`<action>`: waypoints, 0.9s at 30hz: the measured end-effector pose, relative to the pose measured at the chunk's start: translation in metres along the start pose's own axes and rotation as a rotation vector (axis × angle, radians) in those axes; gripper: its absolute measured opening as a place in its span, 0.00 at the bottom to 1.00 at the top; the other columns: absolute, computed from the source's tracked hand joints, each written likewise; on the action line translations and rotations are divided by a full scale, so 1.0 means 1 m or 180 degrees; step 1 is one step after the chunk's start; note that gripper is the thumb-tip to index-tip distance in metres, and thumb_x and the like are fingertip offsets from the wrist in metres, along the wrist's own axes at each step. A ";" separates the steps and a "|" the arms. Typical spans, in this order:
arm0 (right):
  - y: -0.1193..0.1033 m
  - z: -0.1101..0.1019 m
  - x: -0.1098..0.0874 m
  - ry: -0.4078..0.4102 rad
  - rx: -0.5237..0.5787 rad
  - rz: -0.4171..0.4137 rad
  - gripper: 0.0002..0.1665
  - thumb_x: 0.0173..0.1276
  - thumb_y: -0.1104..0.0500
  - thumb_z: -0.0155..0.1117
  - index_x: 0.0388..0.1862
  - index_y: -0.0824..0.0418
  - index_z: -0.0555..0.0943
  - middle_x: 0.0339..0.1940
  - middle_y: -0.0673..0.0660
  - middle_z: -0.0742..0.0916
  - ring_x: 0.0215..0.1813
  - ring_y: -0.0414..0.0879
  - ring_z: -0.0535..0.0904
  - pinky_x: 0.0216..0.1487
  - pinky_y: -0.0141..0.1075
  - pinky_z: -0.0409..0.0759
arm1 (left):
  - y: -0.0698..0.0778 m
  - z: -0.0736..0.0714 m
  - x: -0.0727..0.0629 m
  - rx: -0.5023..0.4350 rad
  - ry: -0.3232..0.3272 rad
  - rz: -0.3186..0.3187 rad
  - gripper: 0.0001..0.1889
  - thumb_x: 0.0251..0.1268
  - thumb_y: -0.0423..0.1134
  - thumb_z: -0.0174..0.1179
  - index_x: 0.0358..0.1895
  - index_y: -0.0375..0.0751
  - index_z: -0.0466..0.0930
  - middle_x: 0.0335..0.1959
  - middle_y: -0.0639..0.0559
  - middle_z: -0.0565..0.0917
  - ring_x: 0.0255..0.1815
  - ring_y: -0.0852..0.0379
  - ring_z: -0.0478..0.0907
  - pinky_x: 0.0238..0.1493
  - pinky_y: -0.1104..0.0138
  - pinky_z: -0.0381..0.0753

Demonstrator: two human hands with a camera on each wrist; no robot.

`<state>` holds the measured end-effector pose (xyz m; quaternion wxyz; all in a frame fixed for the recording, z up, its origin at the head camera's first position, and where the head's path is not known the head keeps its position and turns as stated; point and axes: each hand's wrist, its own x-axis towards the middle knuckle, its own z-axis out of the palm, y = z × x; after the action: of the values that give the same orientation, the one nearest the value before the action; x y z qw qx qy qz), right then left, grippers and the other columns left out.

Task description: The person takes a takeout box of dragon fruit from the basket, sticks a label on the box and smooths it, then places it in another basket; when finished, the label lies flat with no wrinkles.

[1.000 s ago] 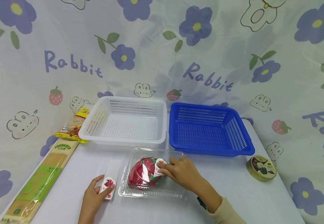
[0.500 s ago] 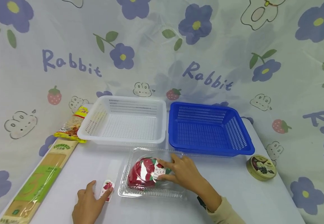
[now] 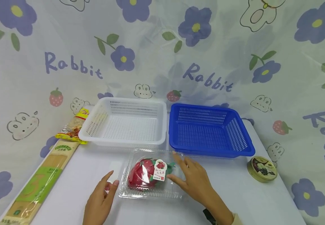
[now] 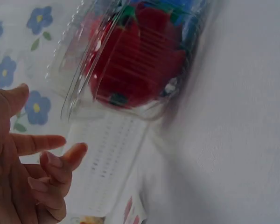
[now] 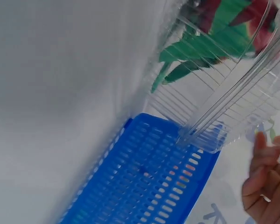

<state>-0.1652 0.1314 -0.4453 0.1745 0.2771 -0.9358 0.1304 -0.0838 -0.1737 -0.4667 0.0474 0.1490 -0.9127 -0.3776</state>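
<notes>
In the head view a clear plastic clamshell box [image 3: 151,195] lies closed on the white table. Inside it is a red dragon fruit [image 3: 141,175] with green tips. A white label [image 3: 160,171] printed with dragon fruit sits on the lid. My right hand [image 3: 194,178] is over the box's right side, fingers extended, thumb tip close to the label. Left of the box my left hand [image 3: 100,200] has thumb and forefinger spread, holding nothing. Behind those fingers a second label [image 3: 108,186] is mostly hidden. Both wrist views show the fruit through the ribbed plastic.
Behind the box stand a white basket [image 3: 123,141] and a blue basket [image 3: 207,152]. At left lie a long pack of noodles [image 3: 40,178] and a yellow snack bag [image 3: 72,126]. A round tin [image 3: 262,168] is near the right table edge.
My right hand has let go of the label, which now lies on the lid, and moved slightly right. My left hand has left the second label and shifted right, toward the box.
</notes>
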 end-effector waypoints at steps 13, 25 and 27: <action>0.004 -0.007 -0.037 -0.1460 0.1239 0.1258 0.65 0.61 0.22 0.56 0.83 0.53 0.42 0.61 0.66 0.79 0.41 0.50 0.84 0.45 0.58 0.82 | 0.011 0.016 0.002 0.0008 -0.0461 0.0159 0.30 0.77 0.60 0.44 0.78 0.61 0.57 0.58 0.42 0.80 0.45 0.52 0.78 0.37 0.50 0.79; 0.005 -0.001 -0.047 -0.1594 0.1394 0.1183 0.71 0.57 0.23 0.62 0.83 0.58 0.40 0.67 0.71 0.75 0.55 0.68 0.81 0.50 0.64 0.78 | 0.012 0.027 0.005 0.0305 -0.0803 0.0203 0.57 0.53 0.70 0.65 0.81 0.58 0.42 0.65 0.37 0.74 0.57 0.37 0.78 0.45 0.36 0.78; 0.005 0.000 -0.047 -0.1617 0.1433 0.1204 0.71 0.57 0.24 0.63 0.83 0.58 0.39 0.68 0.72 0.75 0.56 0.69 0.80 0.50 0.65 0.78 | 0.011 0.029 0.005 0.0289 -0.0814 0.0263 0.60 0.49 0.70 0.67 0.81 0.58 0.40 0.70 0.36 0.70 0.62 0.33 0.75 0.49 0.35 0.76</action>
<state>-0.1307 0.1577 -0.4651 -0.1552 0.1544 -0.9318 0.2896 -0.0973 -0.1485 -0.4796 -0.0606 0.0639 -0.9328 -0.3495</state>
